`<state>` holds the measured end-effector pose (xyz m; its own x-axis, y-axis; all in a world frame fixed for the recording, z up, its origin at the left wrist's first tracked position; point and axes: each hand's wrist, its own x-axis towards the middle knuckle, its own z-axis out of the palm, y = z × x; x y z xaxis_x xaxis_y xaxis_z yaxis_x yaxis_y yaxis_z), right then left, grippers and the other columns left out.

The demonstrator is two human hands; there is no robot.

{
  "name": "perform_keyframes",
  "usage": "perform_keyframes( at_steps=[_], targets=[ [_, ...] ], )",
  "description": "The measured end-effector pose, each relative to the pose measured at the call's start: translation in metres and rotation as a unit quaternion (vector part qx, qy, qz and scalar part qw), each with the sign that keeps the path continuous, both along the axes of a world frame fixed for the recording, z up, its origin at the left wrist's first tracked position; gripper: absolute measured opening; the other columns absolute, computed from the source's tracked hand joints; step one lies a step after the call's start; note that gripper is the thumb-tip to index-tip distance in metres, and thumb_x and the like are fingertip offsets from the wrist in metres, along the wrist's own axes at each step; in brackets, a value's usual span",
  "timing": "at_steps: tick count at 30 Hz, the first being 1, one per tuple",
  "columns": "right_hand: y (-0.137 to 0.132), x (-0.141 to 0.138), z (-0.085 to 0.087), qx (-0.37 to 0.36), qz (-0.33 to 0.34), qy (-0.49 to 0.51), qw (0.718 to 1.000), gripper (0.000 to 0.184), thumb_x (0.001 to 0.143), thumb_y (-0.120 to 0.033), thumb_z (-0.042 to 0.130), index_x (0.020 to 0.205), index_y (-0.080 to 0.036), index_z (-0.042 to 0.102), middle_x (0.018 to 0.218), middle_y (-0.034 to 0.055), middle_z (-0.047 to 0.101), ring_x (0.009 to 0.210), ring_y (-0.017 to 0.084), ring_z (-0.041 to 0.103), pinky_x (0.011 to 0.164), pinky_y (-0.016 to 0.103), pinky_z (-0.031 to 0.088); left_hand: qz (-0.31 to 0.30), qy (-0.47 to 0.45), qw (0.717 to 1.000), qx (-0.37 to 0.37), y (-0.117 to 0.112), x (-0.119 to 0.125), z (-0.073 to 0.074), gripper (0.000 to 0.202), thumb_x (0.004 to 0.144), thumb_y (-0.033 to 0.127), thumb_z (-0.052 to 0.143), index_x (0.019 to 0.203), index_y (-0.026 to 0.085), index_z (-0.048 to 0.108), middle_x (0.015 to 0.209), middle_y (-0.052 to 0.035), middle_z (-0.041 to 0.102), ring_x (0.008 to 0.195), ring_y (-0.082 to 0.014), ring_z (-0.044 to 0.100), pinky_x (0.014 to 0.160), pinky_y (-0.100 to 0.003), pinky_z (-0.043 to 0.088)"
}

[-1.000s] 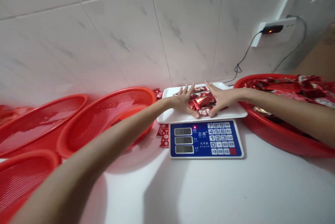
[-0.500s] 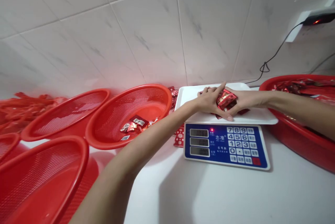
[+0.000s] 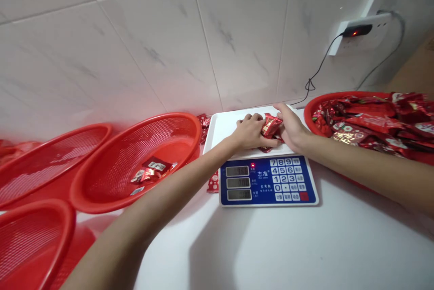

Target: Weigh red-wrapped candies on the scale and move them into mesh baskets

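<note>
Both of my hands are cupped together over the white tray [image 3: 222,134] of an electronic scale [image 3: 267,183]. My left hand [image 3: 249,131] and my right hand [image 3: 291,129] press a heap of red wrapped candies [image 3: 270,126] between them, fingers curled round the pile. The scale's blue front panel with its keypad and three displays faces me, just below my hands.
A red mesh basket [image 3: 101,186] left of the scale holds a few red packets [image 3: 151,171]. More red baskets [image 3: 40,163] lie further left. A red basin [image 3: 313,109] piled with red packets stands at the right. A wall socket [image 3: 359,34] with a plug and cable hangs above it.
My hands went from lying spread around the candies on the tray to closing together on the heap. Packets now show in the nearest mesh basket.
</note>
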<state>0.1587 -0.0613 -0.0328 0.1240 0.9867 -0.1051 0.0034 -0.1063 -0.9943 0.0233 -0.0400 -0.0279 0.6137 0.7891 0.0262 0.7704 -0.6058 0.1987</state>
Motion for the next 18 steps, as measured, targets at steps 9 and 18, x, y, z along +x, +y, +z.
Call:
perform_keyframes(
  at_steps=[9,18],
  targets=[
    [-0.051,0.035,0.03,0.052,0.011,-0.058,0.997,0.047,0.087,-0.045,0.053,0.129,-0.025,0.057,0.15,0.0105,0.054,0.149,0.026,0.042,0.123,0.041,0.038,-0.02,-0.098,0.995,0.032,0.005,0.002,-0.006,0.033,0.078,0.046,0.076,0.074,0.017,0.063,0.098,-0.01,0.063,0.085,-0.0262,0.063,0.081,-0.041,0.05],
    [-0.103,0.138,0.05,0.06,-0.076,-0.313,0.945,0.031,0.073,-0.06,0.072,0.1,-0.045,0.077,0.127,0.0023,0.073,0.122,0.031,0.066,0.11,0.044,0.049,0.031,-0.247,0.968,-0.012,0.022,-0.008,-0.001,0.02,0.081,0.036,0.07,0.074,0.02,0.06,0.078,-0.0031,0.064,0.071,-0.0183,0.061,0.069,-0.033,0.05]
  ],
)
